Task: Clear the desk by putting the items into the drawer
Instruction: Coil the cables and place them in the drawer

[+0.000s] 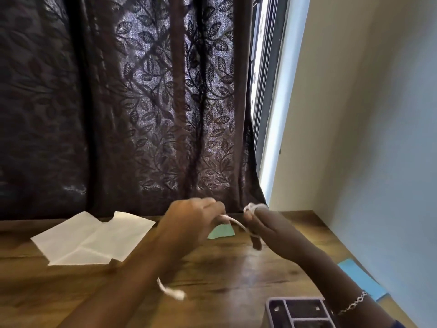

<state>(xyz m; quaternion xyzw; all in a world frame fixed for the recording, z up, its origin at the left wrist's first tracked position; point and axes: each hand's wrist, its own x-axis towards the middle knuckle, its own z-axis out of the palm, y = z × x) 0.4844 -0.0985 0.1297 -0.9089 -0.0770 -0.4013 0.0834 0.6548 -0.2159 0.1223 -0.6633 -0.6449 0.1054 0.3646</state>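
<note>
— Item status?
— The white cord (234, 222) is hanging above the wooden desk (224, 268), stretching between both hands. Its loose end is dangling under the left forearm.
— Grips?
— The left hand (191, 221) is pinching the cord with curled fingers. The right hand (267, 228) is holding loops wound round its fingers.
— Surroundings?
— A white paper sheet (94, 240) is lying at left, a green note (222, 232) under the hands, and a blue pad (361, 280) and purple tray (300, 313) at right.

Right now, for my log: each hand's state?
Left hand: pinches the white cable.
Right hand: grips the same cable, looped round it.
</note>
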